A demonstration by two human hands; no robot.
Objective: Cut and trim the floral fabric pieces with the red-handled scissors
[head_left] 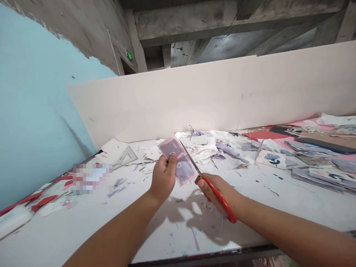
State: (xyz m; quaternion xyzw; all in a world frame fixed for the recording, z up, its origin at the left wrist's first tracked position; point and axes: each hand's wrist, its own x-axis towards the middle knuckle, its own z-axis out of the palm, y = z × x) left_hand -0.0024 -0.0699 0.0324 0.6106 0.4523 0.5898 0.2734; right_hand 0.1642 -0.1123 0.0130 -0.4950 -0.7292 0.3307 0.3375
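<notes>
My left hand (163, 177) pinches a pinkish-purple printed paper sheet (178, 159), thumb on top, and holds it up over the white table (91, 218). In my right hand (219, 193) is a pair of red-handled scissors (214, 191). Their blades (190, 158) point up and to the left and lie against the sheet's right side. Both hands are closed, side by side above the table's near middle.
Paper scraps (205, 146) litter the table's back. A clear set square (126, 157) lies at the left, a flower print (271, 158) and stacked printed sheets (322, 170) at the right with a dark phone (328, 145). A white board (217, 92) stands behind; the table edge (211, 256) is near.
</notes>
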